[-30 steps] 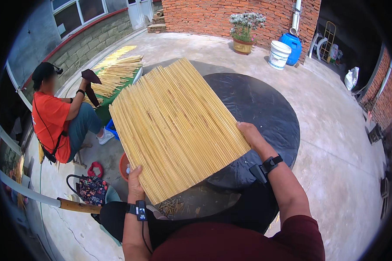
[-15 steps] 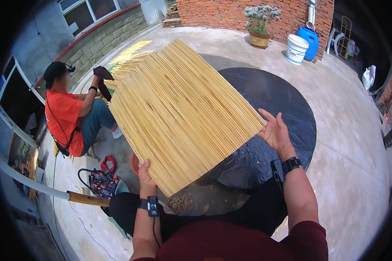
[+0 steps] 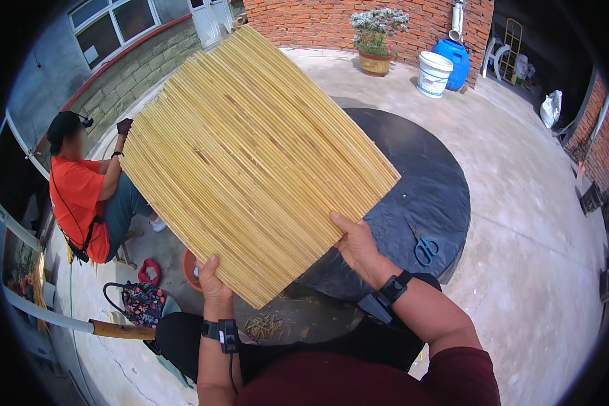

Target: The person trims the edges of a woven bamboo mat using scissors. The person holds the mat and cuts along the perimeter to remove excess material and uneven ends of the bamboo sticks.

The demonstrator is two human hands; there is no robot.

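Observation:
A large mat of straw-coloured reed stalks (image 3: 257, 159), laid side by side, is held up at a tilt over the table. My left hand (image 3: 214, 287) grips its near left edge, thumb on top. My right hand (image 3: 360, 250) grips the near edge further right, thumb on top and fingers underneath. The far edge of the mat is uneven. Below the mat stands a round table covered in black plastic sheeting (image 3: 433, 196), partly hidden by it. Blue-handled scissors (image 3: 425, 249) lie on the sheeting, right of my right hand.
On the left a person in an orange shirt (image 3: 78, 186) sits behind the mat's edge. A floral bag (image 3: 144, 303), a red basin (image 3: 192, 271) and cut stalk pieces (image 3: 265, 327) are low down. A flowerpot (image 3: 374, 63), white bucket (image 3: 434, 76) and blue barrel (image 3: 457, 64) stand behind.
My right hand has shifted from the mat's right corner leftward along the near edge. The mat has risen and moved left, and the scissors have come into sight. The other person's arm has lowered.

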